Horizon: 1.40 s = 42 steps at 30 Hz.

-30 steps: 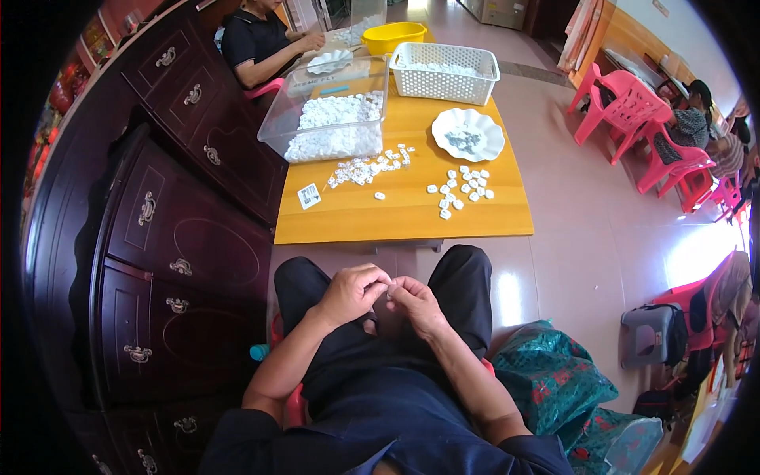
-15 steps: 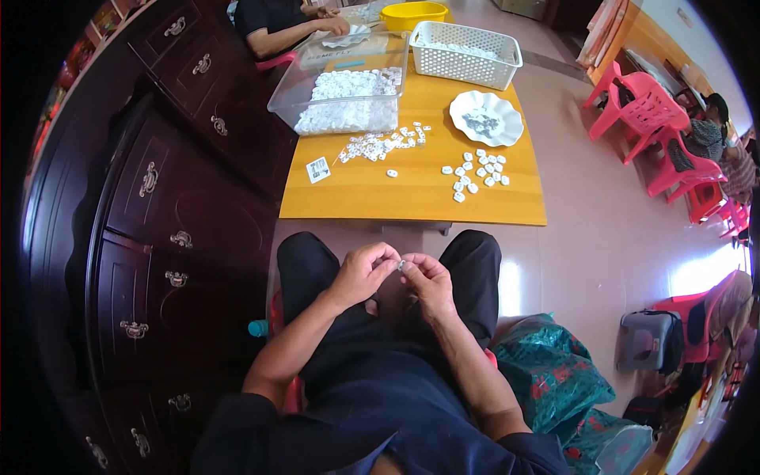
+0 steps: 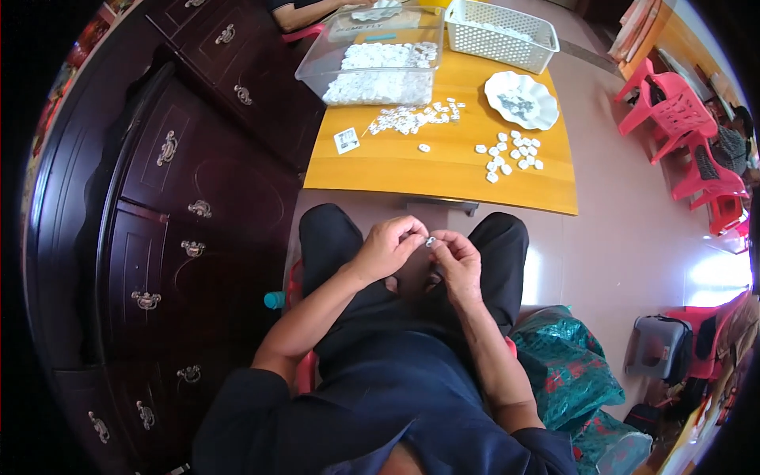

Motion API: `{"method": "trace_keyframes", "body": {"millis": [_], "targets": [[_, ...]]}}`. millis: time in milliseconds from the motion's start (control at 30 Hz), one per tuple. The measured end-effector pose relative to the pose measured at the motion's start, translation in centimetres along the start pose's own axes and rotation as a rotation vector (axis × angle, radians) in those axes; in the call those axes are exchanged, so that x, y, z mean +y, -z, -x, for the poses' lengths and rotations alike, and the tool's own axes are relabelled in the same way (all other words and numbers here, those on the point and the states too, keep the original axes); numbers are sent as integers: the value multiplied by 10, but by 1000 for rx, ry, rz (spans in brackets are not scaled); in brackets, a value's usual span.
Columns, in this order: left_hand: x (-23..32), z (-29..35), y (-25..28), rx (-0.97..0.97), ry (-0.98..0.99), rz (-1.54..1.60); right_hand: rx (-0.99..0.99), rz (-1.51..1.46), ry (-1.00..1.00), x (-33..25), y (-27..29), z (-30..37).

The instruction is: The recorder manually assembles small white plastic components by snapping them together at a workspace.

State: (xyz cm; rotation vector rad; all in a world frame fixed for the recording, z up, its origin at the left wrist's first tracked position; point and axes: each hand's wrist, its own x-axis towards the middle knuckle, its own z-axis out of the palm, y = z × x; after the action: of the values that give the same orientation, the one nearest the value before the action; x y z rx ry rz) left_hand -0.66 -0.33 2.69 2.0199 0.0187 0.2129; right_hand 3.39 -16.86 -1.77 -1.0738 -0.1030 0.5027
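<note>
Above my lap, my left hand (image 3: 392,248) and my right hand (image 3: 461,265) meet fingertip to fingertip. Both are closed in a pinch on a small white piece (image 3: 430,241), which looks like the plastic pieces on the table; the fingers cover part of it. Beyond my knees, a group of small white pieces (image 3: 503,168) is spread at the table's right. A single white piece (image 3: 424,148) lies apart, left of that group. More white pieces (image 3: 404,120) are heaped before a clear plastic bin (image 3: 310,73), which is filled with white ones.
On the yellow wooden table (image 3: 380,170) are a white scalloped plate (image 3: 546,113) holding small greyish bits, a white perforated basket (image 3: 507,51) and a square printed card (image 3: 346,141). Dark drawers (image 3: 190,170) stand left; a green bag (image 3: 558,356) sits right. A co-worker's arm (image 3: 305,14) shows far off.
The view has tilted, so the table sits higher and farther right in it. My hands stay together, pinching the small white piece, with little change in finger position.
</note>
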Motion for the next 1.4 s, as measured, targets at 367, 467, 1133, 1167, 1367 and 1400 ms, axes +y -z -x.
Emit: {"method": "trace_keyframes", "body": {"millis": [367, 467, 1133, 1167, 1367, 1400], "targets": [[2, 0, 1, -9, 25, 3, 20, -30, 6, -2, 1, 2], [-3, -1, 2, 28, -12, 2, 27, -32, 12, -1, -1, 1], [2, -2, 1, -14, -44, -64, 12, -32, 31, 0, 2, 0], [2, -2, 1, -16, -48, -67, 20, -33, 30, 0, 2, 0], [4, -2, -5, -1, -55, -130, 59, 34, 57, 1, 2, 1], [3, -2, -6, -1, -55, -130, 66, 53, 65, 2, 2, 1]]}}
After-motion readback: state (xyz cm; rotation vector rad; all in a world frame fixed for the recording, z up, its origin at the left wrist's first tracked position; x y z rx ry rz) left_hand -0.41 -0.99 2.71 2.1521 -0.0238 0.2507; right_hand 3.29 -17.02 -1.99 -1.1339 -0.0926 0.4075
